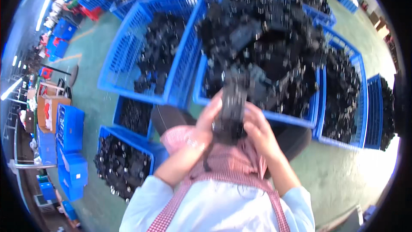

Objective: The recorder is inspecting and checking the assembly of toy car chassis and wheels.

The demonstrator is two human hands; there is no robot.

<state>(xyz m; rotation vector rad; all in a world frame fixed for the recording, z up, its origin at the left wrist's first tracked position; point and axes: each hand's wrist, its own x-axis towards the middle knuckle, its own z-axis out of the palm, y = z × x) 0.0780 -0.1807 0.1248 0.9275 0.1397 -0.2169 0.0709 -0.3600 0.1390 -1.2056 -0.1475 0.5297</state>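
Between my two hands, above my lap, I hold a dark, blocky black part [232, 111]; motion blur hides its exact kind. My left hand [207, 122] grips its left side, with the fingers bent round it. On the other side my right hand [259, 129] presses against it, thumb and fingers curled. Just beyond my hands stands a blue crate [287, 119] heaped high with black parts [274, 56]. The heap rises well over the crate's rim and partly hides it.
A blue crate [112, 71] partly filled with black parts stands at the left, another [362, 116] at the right. Nearer on the left is a smaller blue crate [153, 160] piled with parts. Stacked blue bins [71, 129] and a cardboard box [50, 103] line the far left.
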